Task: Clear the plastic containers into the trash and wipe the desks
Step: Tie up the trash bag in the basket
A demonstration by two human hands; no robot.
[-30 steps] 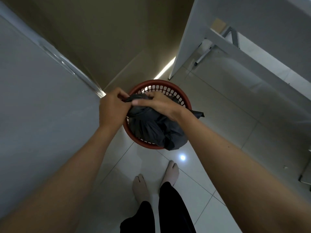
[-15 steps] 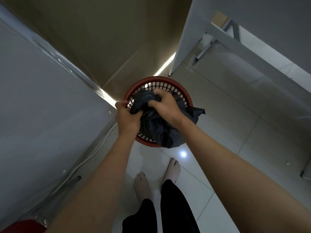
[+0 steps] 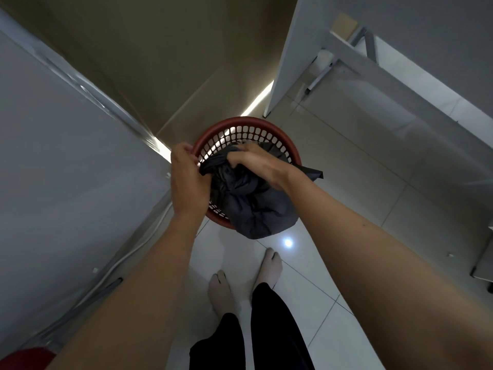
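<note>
Tiles (image 3: 333, 188), pale and glossy, cover the floor, with one small point of light reflected just past the toes; at far left a grey panel (image 3: 53, 182) rises beside the person, a white cable (image 3: 125, 256) running along its foot, and something red (image 3: 24, 357) shows in the bottom corner; behind it a beige wall (image 3: 160, 62) closes the corner, with a bright strip of light at its base; to the right stands a white desk (image 3: 400, 84) on a slanted grey frame.

Left hand (image 3: 188, 180) is curled at the left rim of the bin (image 3: 248, 123), fingers gripping the left edge of the bag (image 3: 256, 206); the bin is a round red basket with a perforated wall, standing on the tiles in the corner, mouth upward; the bag is dark, crumpled plastic, bunched across the mouth, its long axis running from the gathered top at upper left to a bulge hanging over the near rim at lower right, with one flap jutting past the right rim; right hand (image 3: 256, 162) is clenched on the gathered top; two feet (image 3: 245, 284) stand on the tiles just short of the bin.
</note>
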